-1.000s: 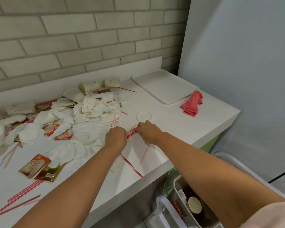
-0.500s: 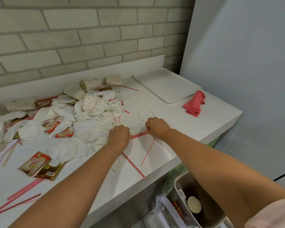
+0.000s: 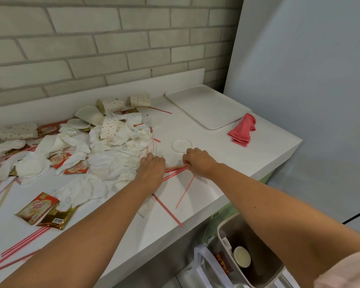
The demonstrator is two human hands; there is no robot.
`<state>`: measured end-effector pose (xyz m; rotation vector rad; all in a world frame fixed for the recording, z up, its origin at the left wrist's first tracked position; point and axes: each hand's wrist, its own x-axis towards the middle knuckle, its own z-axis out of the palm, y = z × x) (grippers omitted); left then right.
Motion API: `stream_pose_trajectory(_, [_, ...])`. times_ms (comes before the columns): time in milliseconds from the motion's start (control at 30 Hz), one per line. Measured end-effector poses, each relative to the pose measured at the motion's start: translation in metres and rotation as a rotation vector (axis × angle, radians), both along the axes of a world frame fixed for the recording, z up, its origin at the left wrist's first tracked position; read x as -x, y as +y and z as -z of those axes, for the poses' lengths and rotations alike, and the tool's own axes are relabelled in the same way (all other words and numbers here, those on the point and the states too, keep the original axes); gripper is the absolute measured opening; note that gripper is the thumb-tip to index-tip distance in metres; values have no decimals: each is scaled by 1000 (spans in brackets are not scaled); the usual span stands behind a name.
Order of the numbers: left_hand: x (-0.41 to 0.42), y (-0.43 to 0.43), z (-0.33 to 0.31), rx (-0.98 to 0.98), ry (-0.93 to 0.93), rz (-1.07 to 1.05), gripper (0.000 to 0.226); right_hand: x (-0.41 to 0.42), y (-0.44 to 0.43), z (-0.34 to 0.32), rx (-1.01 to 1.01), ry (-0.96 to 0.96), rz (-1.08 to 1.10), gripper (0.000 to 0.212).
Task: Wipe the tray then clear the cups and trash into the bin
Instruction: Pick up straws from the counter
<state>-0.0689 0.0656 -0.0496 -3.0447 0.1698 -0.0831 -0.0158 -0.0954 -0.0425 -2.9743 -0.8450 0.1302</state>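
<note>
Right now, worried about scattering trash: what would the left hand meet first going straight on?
Probably the crumpled tissues just past the left hand, with loose straws beside them; depth is unclear.

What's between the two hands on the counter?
A bundle of red-striped straws spans the gap from left hand to right hand, which pinches its end. Head view.

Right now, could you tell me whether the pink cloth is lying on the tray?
No, the pink cloth lies on the white counter beside the tray, not on it.
</note>
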Motion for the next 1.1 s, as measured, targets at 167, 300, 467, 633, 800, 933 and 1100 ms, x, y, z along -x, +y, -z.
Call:
stream_pose_trajectory(167, [2,0,-3,14,-56,65,36,0,-3,-4,42,-63,22,18])
stream_pose_trajectory(300, [2,-2,-9,12,-73,101,34,-2,-6,-9,16,-24,31,13])
stream_pose_trajectory(467, [-3,1,-9,160,-135,76,34,4,-9,-22,-22,50,-52,38])
stream_pose_trajectory(633, [-7,2,-9,350,-108,139,35,17,-10,-41,27,-28,-81,35])
stream_pose_trajectory(800, [-4,-4,-9,386,-113,268,37,25,-5,-38,88,-34,-69,29])
stream_pose_trajectory(933, [-3,-4,-11,426,-114,320,44,27,-6,-28,-10,89,-33,26])
stream_pose_trajectory(1100, [1,5,-11,532,-232,290,54,32,-21,-14,-35,131,83,26])
